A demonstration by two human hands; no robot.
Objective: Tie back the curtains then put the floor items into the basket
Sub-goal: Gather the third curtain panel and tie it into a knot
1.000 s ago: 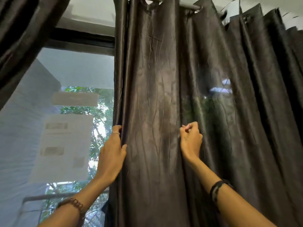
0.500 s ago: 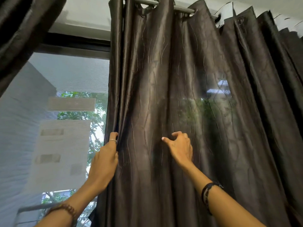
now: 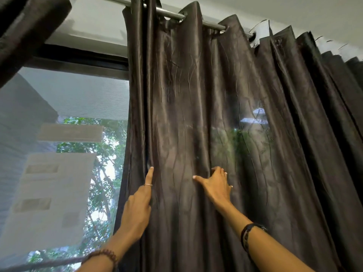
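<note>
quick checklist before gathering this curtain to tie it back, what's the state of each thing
1. Left hand at the curtain edge, fingers tucked behind a fold: ok.
2. Right hand spread flat on the fabric, gripping nothing: not ok.
3. Curtain hanging on the rod by its eyelets: ok.
4. Folds bunched together: not ok, the panel is spread wide.
5. Tieback within reach: cannot tell, none in view.
6. Window side uncovered: ok.
</note>
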